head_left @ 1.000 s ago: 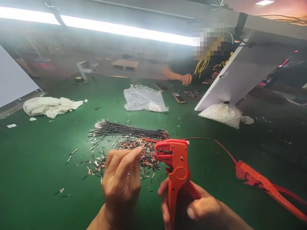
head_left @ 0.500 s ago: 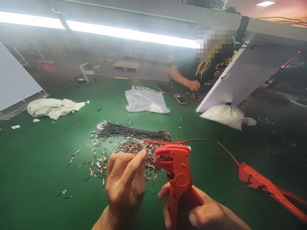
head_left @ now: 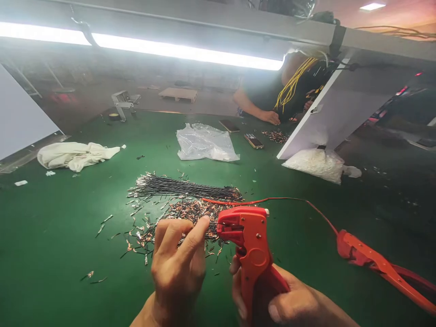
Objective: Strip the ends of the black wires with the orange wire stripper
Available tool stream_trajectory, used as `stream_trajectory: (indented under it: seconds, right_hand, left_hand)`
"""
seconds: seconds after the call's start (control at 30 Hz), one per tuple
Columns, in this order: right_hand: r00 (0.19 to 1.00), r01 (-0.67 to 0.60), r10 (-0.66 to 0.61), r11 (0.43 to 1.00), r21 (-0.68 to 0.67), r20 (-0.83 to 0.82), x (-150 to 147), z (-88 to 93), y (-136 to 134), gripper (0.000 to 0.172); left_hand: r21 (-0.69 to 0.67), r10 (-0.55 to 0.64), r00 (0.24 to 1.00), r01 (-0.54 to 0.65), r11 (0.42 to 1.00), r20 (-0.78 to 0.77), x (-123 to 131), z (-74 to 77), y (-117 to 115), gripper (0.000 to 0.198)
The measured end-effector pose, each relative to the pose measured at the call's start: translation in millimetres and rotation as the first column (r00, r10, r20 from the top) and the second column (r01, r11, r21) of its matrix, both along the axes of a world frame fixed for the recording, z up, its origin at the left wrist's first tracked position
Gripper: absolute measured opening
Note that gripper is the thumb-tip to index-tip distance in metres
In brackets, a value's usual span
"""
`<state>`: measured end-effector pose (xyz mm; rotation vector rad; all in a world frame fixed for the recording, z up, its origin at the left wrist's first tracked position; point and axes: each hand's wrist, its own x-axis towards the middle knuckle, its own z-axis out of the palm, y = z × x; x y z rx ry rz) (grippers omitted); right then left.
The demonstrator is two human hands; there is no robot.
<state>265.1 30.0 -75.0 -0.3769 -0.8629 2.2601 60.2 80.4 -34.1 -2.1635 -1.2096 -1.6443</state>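
My right hand (head_left: 289, 295) is wrapped round the handles of a red and orange wire stripper (head_left: 254, 254), its jaws pointing left. Thumb and index finger of my left hand (head_left: 180, 259) pinch a short dark wire (head_left: 213, 223), whose far end sits in the stripper's jaws. Behind the hands lies a heap of short black wire pieces with copper ends (head_left: 194, 210). Just beyond the heap is a bundle of long black wires (head_left: 184, 187) with metal tips at the left.
A second red wire stripper (head_left: 374, 263) lies at right, a red strip (head_left: 272, 199) running from it. Farther back are a clear plastic bag (head_left: 206, 143), white cloth (head_left: 75, 155), a filled bag (head_left: 313, 164), two phones (head_left: 254, 141) and a co-worker's hand (head_left: 271, 117).
The fingers of my right hand have drawn in closer round the stripper's handle. My left hand keeps its pinch almost in place. The view has shifted slightly.
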Motion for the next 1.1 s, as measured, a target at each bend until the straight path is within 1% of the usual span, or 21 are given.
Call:
stream_trajectory:
  seconds: [0.1,0.2,0.37,0.43,0.53,0.63,0.77,0.83,0.93,1.03,1.1]
  right_hand:
    - [1.000,0.010,-0.010,1.000,-0.019,-0.003,-0.8,1.5,-2.4,0.059]
    - [0.999,-0.001,0.002,1.000,-0.020,0.033,-0.1,0.7,-3.0,0.060]
    - [0.996,-0.030,0.031,0.999,-0.019,0.085,0.2,-8.3,-1.1,0.070]
    - [0.996,-0.031,0.031,1.000,0.000,0.086,-0.4,-11.6,-0.3,0.070]
    - [0.997,-0.009,0.006,0.999,0.032,0.080,-0.4,-12.1,0.5,0.064]
    - [0.995,0.036,-0.042,0.997,0.068,0.086,0.8,-6.4,1.1,0.054]
    - [0.984,0.052,-0.060,0.997,0.051,0.170,3.0,4.1,0.6,0.042]
    - [0.971,0.076,-0.086,0.996,0.054,0.221,4.4,5.9,-0.7,0.038]
    - [0.960,0.106,-0.121,0.992,0.071,0.253,6.6,1.1,-3.1,0.037]
    - [0.966,0.126,-0.140,0.989,0.077,0.217,7.6,-7.2,-4.6,0.038]
    - [0.970,0.135,-0.148,0.988,0.080,0.191,7.3,-9.6,-4.7,0.037]
  left_hand:
    - [-0.014,-0.003,0.998,0.003,1.000,-0.055,-1.6,-1.7,-1.1,0.036]
    - [0.003,0.002,0.997,-0.002,1.000,-0.076,-2.6,-2.5,-1.4,0.036]
    - [0.053,0.035,0.996,-0.030,0.998,-0.083,0.9,-0.3,-0.1,0.031]
    - [0.064,0.042,0.993,-0.035,0.997,-0.107,1.8,-0.5,0.2,0.031]
    - [0.075,0.048,0.991,-0.039,0.996,-0.127,1.4,-1.2,0.2,0.031]
    - [0.087,0.039,0.992,-0.028,0.996,-0.123,0.3,-0.2,-0.3,0.032]
    - [0.086,0.045,0.993,-0.035,0.996,-0.113,0.4,2.9,-1.9,0.031]
    - [0.082,0.042,0.992,-0.033,0.996,-0.115,0.7,3.4,-3.0,0.031]
    - [0.094,0.036,0.992,-0.025,0.995,-0.122,0.4,1.4,-4.7,0.029]
    - [0.101,0.025,0.989,-0.010,0.995,-0.146,-1.0,-2.5,-5.6,0.031]
    - [0.096,0.025,0.985,-0.008,0.995,-0.171,-2.0,-4.4,-5.3,0.033]
